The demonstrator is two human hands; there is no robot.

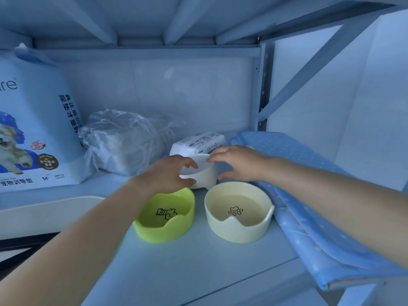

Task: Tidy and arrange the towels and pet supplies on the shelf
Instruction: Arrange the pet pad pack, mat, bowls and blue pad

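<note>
- The white bowl (pixel 204 176) stands on the shelf board (pixel 198 272), mid-depth, behind the gap between two other bowls and just in front of a white wipes pack (pixel 198 142).
- The left hand (pixel 167 173) grips the white bowl from its left side: the fingers curl over the rim and the thumb presses low on the wall.
- The right hand (pixel 238 164) comes from the right with its fingers nearly straight. The fingertips are at the bowl's far rim, and the thumb is spread below, beside the wall. It is not closed around the bowl.
- The green bowl (pixel 165 217) sits front-left, its back rim under the left wrist. The cream bowl (pixel 238 213) sits front-right. A narrow strip of bare board separates the two.
- A blue dotted mat (pixel 309 195) lies folded along the right side. Its left edge runs just beside the cream bowl, and its front corner overhangs the shelf's front edge.
- To the left, a plastic-wrapped bundle (pixel 123 142) rests against a tall pet pad package (pixel 33 129), which stands upright at the far left.
- Open board shows in front of the two bowls up to the front edge, and some also behind the bowls towards the back wall, right of the bundle.
- The shelf above closes the space overhead.
</note>
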